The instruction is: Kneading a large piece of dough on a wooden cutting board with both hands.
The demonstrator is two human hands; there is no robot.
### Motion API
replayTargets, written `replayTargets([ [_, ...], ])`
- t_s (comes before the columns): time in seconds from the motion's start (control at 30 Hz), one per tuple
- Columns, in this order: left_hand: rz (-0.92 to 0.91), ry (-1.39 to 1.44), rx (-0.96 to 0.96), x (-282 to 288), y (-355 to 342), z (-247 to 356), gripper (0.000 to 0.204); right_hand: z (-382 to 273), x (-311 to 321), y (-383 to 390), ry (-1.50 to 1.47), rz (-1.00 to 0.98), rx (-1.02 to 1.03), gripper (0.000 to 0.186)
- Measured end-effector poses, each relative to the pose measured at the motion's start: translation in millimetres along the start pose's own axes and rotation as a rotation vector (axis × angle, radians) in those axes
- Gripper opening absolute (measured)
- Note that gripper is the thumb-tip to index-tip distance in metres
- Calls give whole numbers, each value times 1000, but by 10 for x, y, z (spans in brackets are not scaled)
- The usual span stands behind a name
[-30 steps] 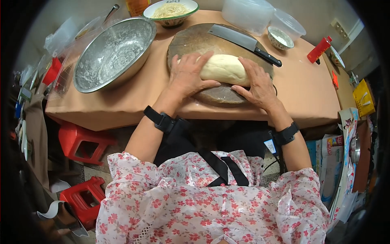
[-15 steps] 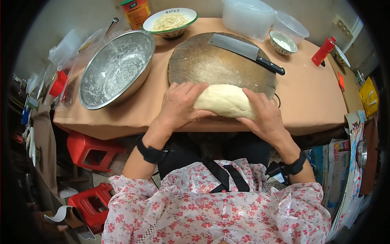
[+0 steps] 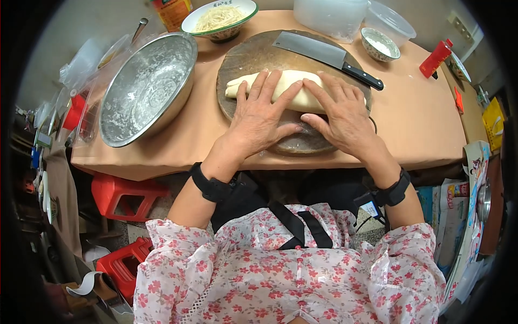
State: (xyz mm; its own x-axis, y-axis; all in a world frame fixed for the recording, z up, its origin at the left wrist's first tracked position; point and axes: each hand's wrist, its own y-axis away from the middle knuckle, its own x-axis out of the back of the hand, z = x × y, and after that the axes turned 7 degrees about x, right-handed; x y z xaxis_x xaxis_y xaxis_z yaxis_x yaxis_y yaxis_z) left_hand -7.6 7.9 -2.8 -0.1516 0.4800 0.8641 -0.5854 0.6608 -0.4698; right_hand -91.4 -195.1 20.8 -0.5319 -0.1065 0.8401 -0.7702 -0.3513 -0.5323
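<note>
A pale roll of dough [image 3: 305, 101] lies crosswise on the round wooden chopping board [image 3: 253, 56]. My left hand [image 3: 260, 110] rests on its left part, fingers stretched and spread over the top. On the right part my right hand [image 3: 345, 114] presses in the same way, palm down and fingers extended. The two index fingertips nearly meet above the dough, and both thumbs point inward on the near side. Behind the dough, a cleaver [image 3: 312, 51] with a black handle lies on the board, its handle sticking out past the right edge.
Left of the board stands a steel bowl [image 3: 145, 92] with white floury residue. At the back are a bowl of pale shreds [image 3: 220, 20], plastic tubs [image 3: 328, 19] and a small bowl of white powder [image 3: 380, 46]. A red bottle [image 3: 436, 58] stands at right.
Both hands have set the dough down on the board, away from me. Their grip on its ends has become spread fingers on top. The dough looks longer and thinner.
</note>
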Motion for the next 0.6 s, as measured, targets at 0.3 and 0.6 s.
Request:
replayTargets([
  [0.3, -309, 109, 77, 48, -546, -246, 93, 426, -306, -319, -297, -102, -147, 69],
  [0.6, -228, 105, 147, -23, -589, -221, 78, 347, -328, -268, -312, -61, -244, 63],
])
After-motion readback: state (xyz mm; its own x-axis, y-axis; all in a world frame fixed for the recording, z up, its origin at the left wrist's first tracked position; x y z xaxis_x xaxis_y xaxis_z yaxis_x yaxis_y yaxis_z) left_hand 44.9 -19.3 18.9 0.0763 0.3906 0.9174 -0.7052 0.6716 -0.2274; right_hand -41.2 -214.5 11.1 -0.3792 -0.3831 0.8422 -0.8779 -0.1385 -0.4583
